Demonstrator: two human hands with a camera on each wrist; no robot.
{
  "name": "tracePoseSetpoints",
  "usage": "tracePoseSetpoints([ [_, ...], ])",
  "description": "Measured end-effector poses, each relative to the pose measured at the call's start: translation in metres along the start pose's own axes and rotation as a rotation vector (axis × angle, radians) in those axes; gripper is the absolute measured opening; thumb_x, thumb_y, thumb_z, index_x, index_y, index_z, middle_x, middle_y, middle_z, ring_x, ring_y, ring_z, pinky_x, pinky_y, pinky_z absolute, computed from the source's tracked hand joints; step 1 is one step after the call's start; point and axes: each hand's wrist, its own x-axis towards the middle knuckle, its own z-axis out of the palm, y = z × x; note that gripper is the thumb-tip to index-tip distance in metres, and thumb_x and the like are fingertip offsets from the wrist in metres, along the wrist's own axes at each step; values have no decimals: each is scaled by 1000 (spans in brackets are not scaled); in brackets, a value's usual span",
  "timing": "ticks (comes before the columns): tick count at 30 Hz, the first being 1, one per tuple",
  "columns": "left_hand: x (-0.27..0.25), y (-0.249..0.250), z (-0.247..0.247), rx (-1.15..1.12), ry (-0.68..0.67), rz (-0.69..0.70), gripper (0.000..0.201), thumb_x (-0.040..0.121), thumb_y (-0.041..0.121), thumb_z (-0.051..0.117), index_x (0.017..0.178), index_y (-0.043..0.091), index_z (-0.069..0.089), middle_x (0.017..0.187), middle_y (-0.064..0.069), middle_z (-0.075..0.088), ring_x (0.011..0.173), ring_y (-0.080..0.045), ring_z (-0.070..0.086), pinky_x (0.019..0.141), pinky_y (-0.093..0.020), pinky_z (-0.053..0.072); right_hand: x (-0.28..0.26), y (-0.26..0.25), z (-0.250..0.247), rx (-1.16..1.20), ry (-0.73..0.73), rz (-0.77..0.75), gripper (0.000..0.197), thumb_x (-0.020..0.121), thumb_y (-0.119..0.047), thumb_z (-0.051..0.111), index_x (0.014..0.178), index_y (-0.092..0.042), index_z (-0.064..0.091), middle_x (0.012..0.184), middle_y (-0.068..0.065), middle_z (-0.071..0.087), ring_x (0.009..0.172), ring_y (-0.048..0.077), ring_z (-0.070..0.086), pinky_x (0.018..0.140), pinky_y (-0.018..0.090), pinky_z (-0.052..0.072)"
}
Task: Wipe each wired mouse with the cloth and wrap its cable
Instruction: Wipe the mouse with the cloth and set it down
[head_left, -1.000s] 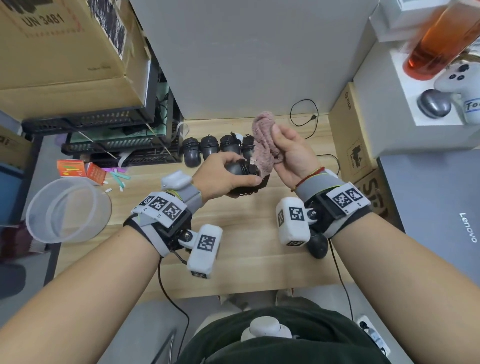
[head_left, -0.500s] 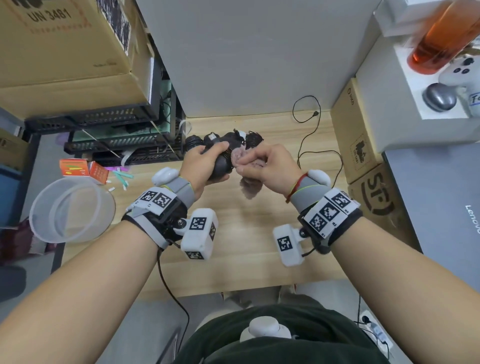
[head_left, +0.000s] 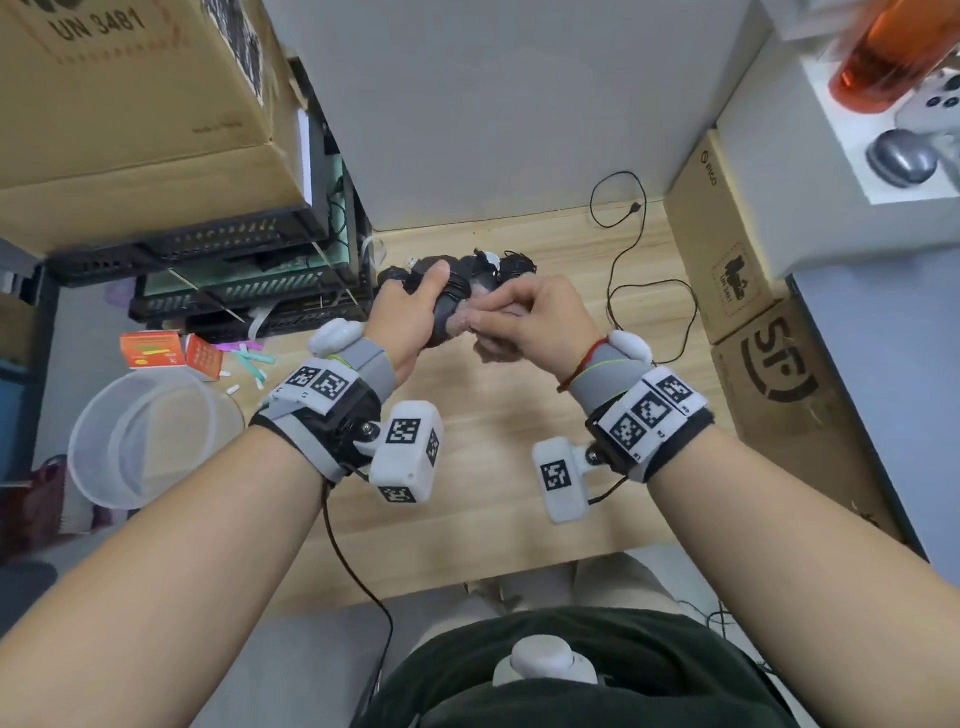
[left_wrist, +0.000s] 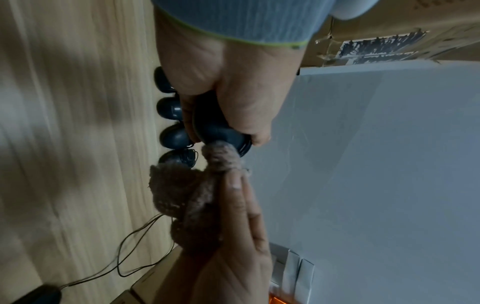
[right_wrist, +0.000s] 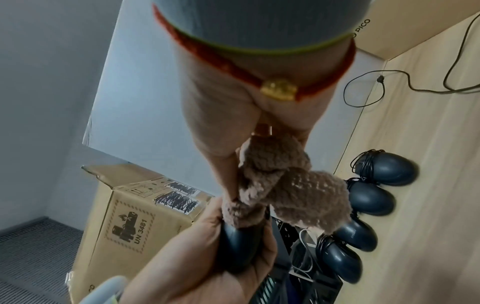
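Observation:
My left hand grips a black wired mouse above the back of the wooden table; cable turns show round its body. My right hand pinches a brown fluffy cloth and presses it against the mouse's end. In the wrist views the cloth bunches between the right fingers and touches the mouse. Several other black mice lie in a row by the back panel, some with wound cables. One more mouse lies nearer me, its loose cable trailing at the right.
Cardboard boxes line the table's right side, with a laptop beyond. Black racks under a large box stand at the left. A clear tub sits off the left edge. A grey panel closes the back.
Both hands moved away from me toward the row of mice. The right hand brought the raised cloth down and now holds it against the gripped mouse.

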Motion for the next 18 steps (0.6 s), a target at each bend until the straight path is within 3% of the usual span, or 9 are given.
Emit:
tracePoseSetpoints([
  [1,10,-9,-1,3,-22,0,119,46,92,72,126,4,58,116,-12,73,109,-31,70,97,-54,55,2,2,1,-1,58,-11,7,77,-11,83,78,-10,77,64,15,62,59,29,55,66,63,57],
  [3,-7,4,5,17,-25,6,122,43,94,72,124,3,59,115,-13,73,107,-30,70,97,-53,56,1,7,6,-29,77,-20,11,76,-13,84,78,-8,75,66,8,64,53,23,58,56,48,59],
  [5,-18,21,17,-13,-51,32,90,65,82,73,112,7,62,106,-10,73,98,-25,71,93,-47,58,-4,20,6,-78,-12,44,14,76,-6,83,73,-4,70,64,5,63,47,17,58,47,26,51],
  [6,-23,30,26,-33,-76,41,67,79,71,71,105,10,61,101,-8,73,93,-24,70,90,-44,59,-7,32,3,-137,-83,92,15,76,-6,83,71,-3,69,63,7,64,48,16,59,48,23,49],
  [7,-24,36,30,-26,-82,55,59,83,66,71,103,11,61,101,-8,72,93,-24,70,90,-45,59,-11,47,0,-249,-133,132,17,74,-11,85,71,-4,70,64,7,66,52,14,60,54,24,49],
  [9,-22,43,42,48,-83,85,73,75,73,69,110,11,57,112,-9,70,105,-27,68,98,-52,55,-8,77,-22,-436,-124,228,20,71,-25,89,71,-13,72,73,-3,74,60,7,65,63,22,50],
  [12,-13,34,54,133,-102,86,83,74,74,63,126,10,50,124,-5,64,117,-23,62,106,-47,49,0,108,-56,-430,-186,447,13,76,-25,86,76,-18,74,91,-7,77,74,14,69,68,29,56],
  [15,-7,16,66,151,-122,11,80,89,66,60,139,6,41,128,-2,59,123,-22,58,110,-43,44,14,119,-81,-636,-253,443,14,83,-32,77,88,-19,75,92,-4,74,90,16,69,85,33,55],
  [18,8,5,90,157,-121,-76,69,103,52,50,147,2,29,130,-3,53,127,-22,53,116,-41,38,47,99,-103,-339,-75,463,35,94,-46,59,108,-14,66,103,4,67,85,20,64,83,41,57],
])
